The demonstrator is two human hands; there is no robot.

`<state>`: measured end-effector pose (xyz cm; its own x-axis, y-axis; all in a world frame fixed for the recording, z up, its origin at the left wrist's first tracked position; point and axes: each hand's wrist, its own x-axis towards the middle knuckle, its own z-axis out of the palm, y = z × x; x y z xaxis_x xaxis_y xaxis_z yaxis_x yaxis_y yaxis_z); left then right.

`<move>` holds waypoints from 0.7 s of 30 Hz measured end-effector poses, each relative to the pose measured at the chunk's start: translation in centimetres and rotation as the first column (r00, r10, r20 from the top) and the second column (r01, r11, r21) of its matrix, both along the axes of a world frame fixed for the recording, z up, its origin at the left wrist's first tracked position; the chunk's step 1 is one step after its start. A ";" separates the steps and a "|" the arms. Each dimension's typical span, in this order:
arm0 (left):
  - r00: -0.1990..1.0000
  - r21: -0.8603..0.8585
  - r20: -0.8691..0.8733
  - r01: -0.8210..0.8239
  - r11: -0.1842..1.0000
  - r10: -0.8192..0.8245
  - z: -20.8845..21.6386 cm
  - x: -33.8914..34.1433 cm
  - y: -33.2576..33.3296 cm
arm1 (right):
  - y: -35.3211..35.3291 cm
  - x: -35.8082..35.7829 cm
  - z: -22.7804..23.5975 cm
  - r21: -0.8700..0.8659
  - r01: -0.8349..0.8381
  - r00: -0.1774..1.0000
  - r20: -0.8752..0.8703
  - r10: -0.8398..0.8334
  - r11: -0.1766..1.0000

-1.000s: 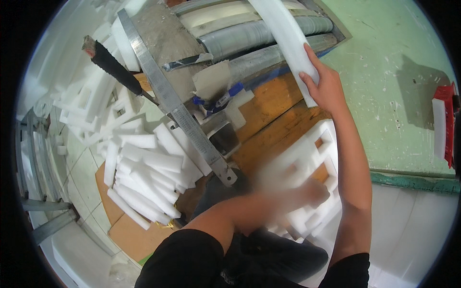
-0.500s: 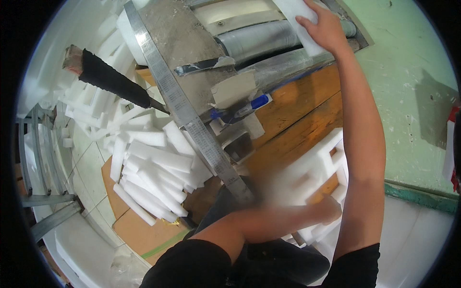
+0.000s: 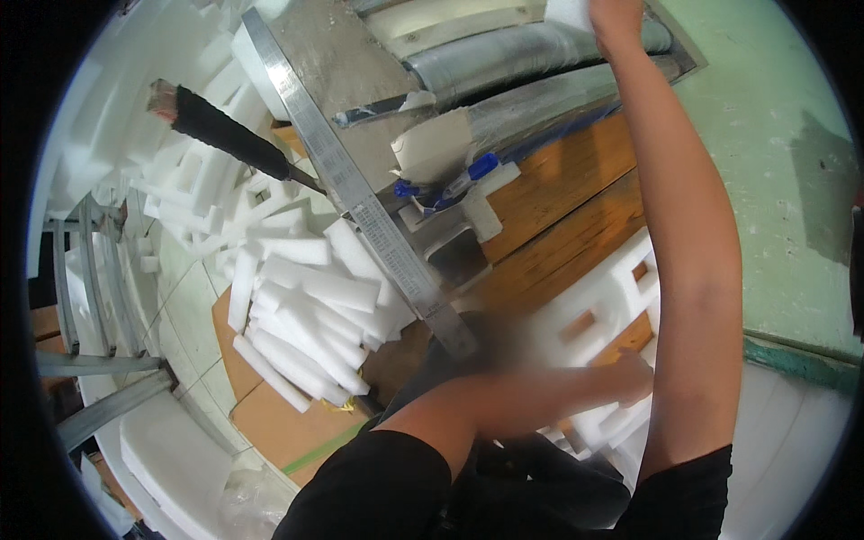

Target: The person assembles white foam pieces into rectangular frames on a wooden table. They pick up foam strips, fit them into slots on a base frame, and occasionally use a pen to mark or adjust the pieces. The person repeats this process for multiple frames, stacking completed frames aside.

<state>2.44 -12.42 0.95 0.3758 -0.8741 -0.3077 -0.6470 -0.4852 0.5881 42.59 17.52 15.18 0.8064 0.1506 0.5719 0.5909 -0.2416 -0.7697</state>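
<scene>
Wearing short black sleeves, both forearms entering from the lower edge. Left hand (image 3: 630,378) reaching across to the right, blurred, resting on the white foam block with cut-out slots (image 3: 598,319) lying on the wooden bench top (image 3: 576,193); fingers curling against the foam's lower edge, but too smeared to tell whether clamping or only pressing. More white foam pieces (image 3: 585,427) lying just below that hand.

Lying left of the arms, lower down: heap of white foam strips (image 3: 306,315) piling over brown cardboard (image 3: 270,423) on a tiled floor, grey metal frame bars (image 3: 99,360) at far left.

Running diagonally through the middle: long steel ruler (image 3: 378,225), its lower end sitting near the left forearm. Blue pen (image 3: 459,177) lying just right of the ruler, beside a folded scrap of pale card (image 3: 432,144). Black-handled tool (image 3: 220,130) pointing in from the upper left, its tip meeting the ruler's edge.

Farthest out: right hand (image 3: 612,18) stretching up to the top rim of the view, closing on the end of a white foam piece (image 3: 567,11), mostly cut off by the frame edge. Rolls wrapped in silvery plastic (image 3: 522,54) lying just left of that hand. Pale green wall surface (image 3: 783,135) showing at right.
</scene>
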 end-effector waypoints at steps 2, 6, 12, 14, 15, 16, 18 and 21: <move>0.999 -0.074 -0.018 -0.035 0.997 0.033 0.0 -0.6 0.5 | -4.7 0.0 1.3 0.222 -0.161 0.943 -0.254 0.216 0.962; 0.999 -0.035 -0.015 -0.036 0.999 0.035 -2.4 -1.3 0.2 | -12.1 -8.5 3.1 -0.210 -0.150 0.973 -0.207 0.106 0.966; 0.997 0.014 0.002 0.071 0.997 -0.071 -3.5 -3.3 -1.8 | -25.2 -20.2 4.7 -0.664 -0.073 0.991 -0.132 -0.020 0.744; 0.996 0.029 -0.003 0.089 0.996 -0.089 -3.4 -3.7 -2.0 | -26.5 -22.3 5.2 -0.724 -0.088 0.989 -0.145 -0.027 0.684; 0.997 0.029 0.000 0.080 0.996 -0.080 -3.6 -3.7 -2.0 | -26.4 -23.0 5.8 -0.780 -0.095 0.986 -0.158 -0.048 0.619; 0.997 0.004 0.035 0.065 0.998 -0.066 -4.0 -4.1 -1.7 | -26.0 -23.7 6.6 -0.830 -0.106 0.983 -0.172 -0.071 0.548; 0.994 -0.043 0.102 0.038 0.998 -0.033 -4.8 -5.3 -0.8 | -25.2 -24.5 7.4 -0.882 -0.116 0.983 -0.168 -0.075 0.456; 0.989 0.018 0.135 -0.064 0.998 0.061 -5.2 -5.7 1.1 | -24.1 -23.2 7.2 -0.826 -0.169 0.980 -0.199 0.003 0.537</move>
